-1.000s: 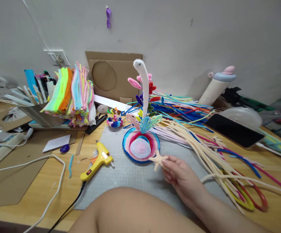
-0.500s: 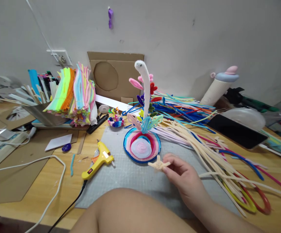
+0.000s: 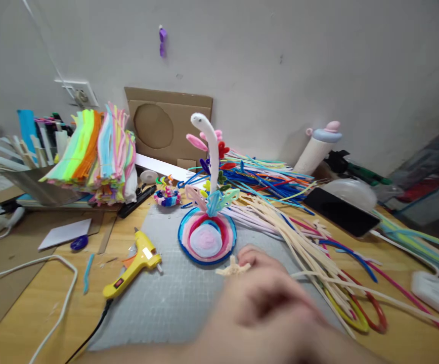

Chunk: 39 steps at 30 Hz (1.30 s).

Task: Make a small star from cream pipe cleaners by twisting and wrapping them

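A cream star-shaped piece of fuzzy pipe cleaner [image 3: 233,267] is held at the fingertips of my right hand [image 3: 259,257], just below a round coiled base. My left hand [image 3: 265,306] reaches across from the lower left, smeared by motion; it covers most of my right hand and its own fingers cannot be made out. The round base [image 3: 206,240] has blue, pink and white rings. Behind it rises a white long-necked pipe-cleaner figure [image 3: 212,151] with an eye, among colourful pipe-cleaner flowers [image 3: 223,149] and a blue bow-like piece [image 3: 215,202].
A yellow glue gun [image 3: 138,265] lies on the grey cutting mat [image 3: 159,313]. Cream pipe cleaners [image 3: 299,237] spread to the right, near a black phone [image 3: 341,212] and a white bottle [image 3: 314,149]. Bundled pipe cleaners [image 3: 77,146] stand left, by a cut cardboard sheet [image 3: 192,111].
My left hand has come in over my right hand. The bare rounded limb at the bottom has left its earlier place. The scene has shifted left and slightly down. My right hand keeps the star piece.
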Motion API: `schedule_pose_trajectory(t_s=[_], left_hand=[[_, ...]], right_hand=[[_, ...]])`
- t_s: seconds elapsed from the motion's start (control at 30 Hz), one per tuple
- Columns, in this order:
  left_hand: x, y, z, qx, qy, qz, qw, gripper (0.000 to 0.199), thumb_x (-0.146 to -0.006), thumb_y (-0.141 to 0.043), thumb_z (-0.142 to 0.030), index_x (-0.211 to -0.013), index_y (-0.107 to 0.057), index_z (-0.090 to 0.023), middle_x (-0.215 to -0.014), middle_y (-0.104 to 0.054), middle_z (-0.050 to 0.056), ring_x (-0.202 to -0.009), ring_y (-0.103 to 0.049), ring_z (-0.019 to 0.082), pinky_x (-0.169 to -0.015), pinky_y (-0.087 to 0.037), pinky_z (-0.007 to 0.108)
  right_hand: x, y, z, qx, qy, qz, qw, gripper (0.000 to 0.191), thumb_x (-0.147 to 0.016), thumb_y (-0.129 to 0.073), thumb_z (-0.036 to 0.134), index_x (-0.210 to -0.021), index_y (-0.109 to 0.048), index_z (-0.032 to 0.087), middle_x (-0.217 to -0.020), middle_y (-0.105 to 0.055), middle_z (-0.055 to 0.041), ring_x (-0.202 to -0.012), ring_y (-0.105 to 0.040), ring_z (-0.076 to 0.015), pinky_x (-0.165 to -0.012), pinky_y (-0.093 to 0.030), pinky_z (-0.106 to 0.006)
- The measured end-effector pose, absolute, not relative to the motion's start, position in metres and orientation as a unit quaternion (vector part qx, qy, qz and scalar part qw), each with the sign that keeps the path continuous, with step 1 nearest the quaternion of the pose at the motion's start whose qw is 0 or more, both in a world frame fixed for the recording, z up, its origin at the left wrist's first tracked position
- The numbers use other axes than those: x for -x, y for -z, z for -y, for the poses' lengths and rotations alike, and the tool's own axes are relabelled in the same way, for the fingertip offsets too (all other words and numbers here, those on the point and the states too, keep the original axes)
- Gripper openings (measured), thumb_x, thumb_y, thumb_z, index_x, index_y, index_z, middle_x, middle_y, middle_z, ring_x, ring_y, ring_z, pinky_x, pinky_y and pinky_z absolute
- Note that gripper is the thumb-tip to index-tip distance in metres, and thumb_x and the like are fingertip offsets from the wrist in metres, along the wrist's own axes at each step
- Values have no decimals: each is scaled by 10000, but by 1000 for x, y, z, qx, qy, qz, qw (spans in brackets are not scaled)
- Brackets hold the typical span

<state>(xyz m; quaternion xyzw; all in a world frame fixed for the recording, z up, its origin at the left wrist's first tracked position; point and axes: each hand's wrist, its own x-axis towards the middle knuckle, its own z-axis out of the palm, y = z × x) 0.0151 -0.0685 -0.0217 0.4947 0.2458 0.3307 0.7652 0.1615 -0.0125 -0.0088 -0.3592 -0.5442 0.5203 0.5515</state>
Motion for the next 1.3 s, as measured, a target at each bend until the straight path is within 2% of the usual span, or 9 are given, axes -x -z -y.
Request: schedule_pose_trajectory(t_s=[0.1,0.17,0.23,0.3,0.4,0.53,0.7,0.97,1.3], left_hand=[[-12,-25,16,-477,-508,-439,567,125,-781,-619,-241,-902,-589,-226,-874,-583,-13,-862,-520,150,-766,-401,247],[-4,-31,1,-534,-473,-474,517,234,-688,-706,-224,-897,-602,-220,-849,-590,-11,-821,-507,151,-727,-384,239],[3,-22,-2,-592,-383,-447,551,176,-700,-693,-246,-848,-622,-184,-838,-614,21,-814,-529,175,-732,-396,266],[7,-9,1,-604,-359,-423,572,121,-736,-656,-259,-814,-633,-169,-806,-625,29,-786,-544,177,-733,-410,275],[7,1,3,-592,-372,-409,586,123,-721,-675,-247,-818,-651,-174,-802,-638,24,-783,-562,174,-734,-420,267],[6,-1,2,-572,-410,-420,573,86,-677,-717,-218,-684,-647,-169,-759,-635,16,-764,-567,165,-715,-423,247],[7,0,0,-518,-426,-408,619,104,-663,-728,-205,-683,-633,-168,-729,-628,4,-724,-556,148,-680,-424,237],[2,-4,3,-498,-419,-419,633,128,-668,-730,-222,-650,-620,-159,-675,-608,-10,-667,-525,117,-638,-407,212],[0,4,-1,-353,-365,-369,778,168,-753,-665,-255,-688,-560,-141,-659,-539,-10,-599,-456,82,-592,-397,202]], right_hand=[[-160,8,11,377,-514,546,543,91,-744,-640,221,-676,-592,184,-728,-519,-8,-685,-510,-141,-609,-412,-238],[-159,10,11,383,-499,556,544,75,-746,-632,185,-685,-587,182,-732,-517,-2,-679,-510,-130,-599,-407,-227],[-157,11,12,393,-478,575,535,64,-753,-626,169,-696,-598,178,-735,-524,-5,-679,-516,-127,-597,-406,-225],[-156,12,13,406,-452,599,521,40,-765,-620,160,-727,-620,176,-753,-537,-15,-688,-525,-128,-590,-404,-222],[-156,13,16,412,-411,639,502,61,-775,-609,137,-796,-645,181,-797,-548,-28,-705,-531,-129,-565,-395,-213],[-156,10,20,406,-406,662,482,100,-815,-566,149,-850,-647,196,-834,-546,-34,-699,-528,-123,-549,-393,-209],[-158,6,20,446,-420,640,465,62,-820,-580,211,-774,-596,173,-815,-566,-37,-745,-543,-143,-632,-427,-240],[-160,3,21,464,-411,635,461,85,-809,-548,162,-725,-553,173,-763,-542,-19,-686,-518,-131,-576,-402,-226],[-163,1,25,431,-381,690,440,149,-829,-506,108,-882,-626,179,-831,-569,-34,-718,-541,-123,-594,-406,-223]])
